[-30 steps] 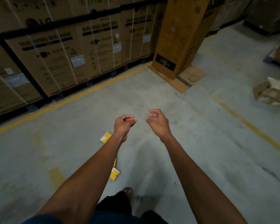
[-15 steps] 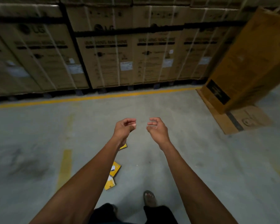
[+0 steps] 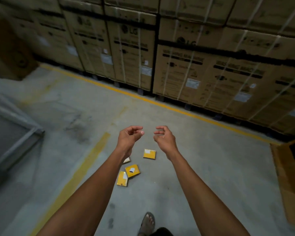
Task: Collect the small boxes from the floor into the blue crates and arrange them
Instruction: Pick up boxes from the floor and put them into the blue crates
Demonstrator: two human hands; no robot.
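Left hand and right hand held out at mid-height, fingers loosely curled, nothing in either; a small gap between them. Below, on the concrete floor: small yellow boxes lying flat. One apart between the wrists; two touching at a corner; a fourth mostly hidden by the left forearm. They look thin, stiff and light; probably best pinched by opposite edges, several stacked per hand. No blue crate in view. Strapped cartons beyond the yellow line
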